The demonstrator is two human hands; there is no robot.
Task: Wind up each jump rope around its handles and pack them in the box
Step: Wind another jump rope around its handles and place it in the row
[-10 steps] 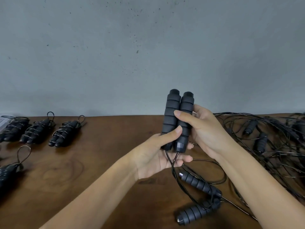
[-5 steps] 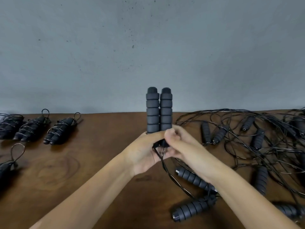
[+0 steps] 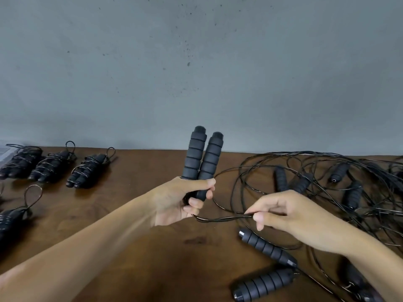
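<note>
1. A plain grey wall point(image 3: 196, 62) speckled with small dark marks stands behind a dark brown wooden surface point(image 3: 135, 214).
2. The left hand point(image 3: 174, 201) is curled round the lower ends of a pair of black ribbed foam jump-rope handles point(image 3: 200, 158), held side by side and nearly upright, tilted slightly right, above the middle of the surface.
3. A thin black cord point(image 3: 220, 219) runs from the bottom of that pair rightward to the right hand point(image 3: 290, 216), whose thumb and fingertips pinch it; the two hands are apart, with the cord doubled between them.
4. On the left of the surface, near the wall, lie three wound black rope bundles point(image 3: 89, 171), each with cord wrapped round its handles and a small loop sticking out; a fourth wound bundle point(image 3: 13, 216) lies nearer the left edge.
5. On the right, a loose tangle of black cords and handles point(image 3: 327, 177) spreads over the surface.
6. Two more black ribbed handles point(image 3: 266, 249) lie on the surface below the right hand, near the bottom edge, with cord trailing from them.
7. A pale object point(image 3: 6, 151) at the far left edge is too cut off to identify.
</note>
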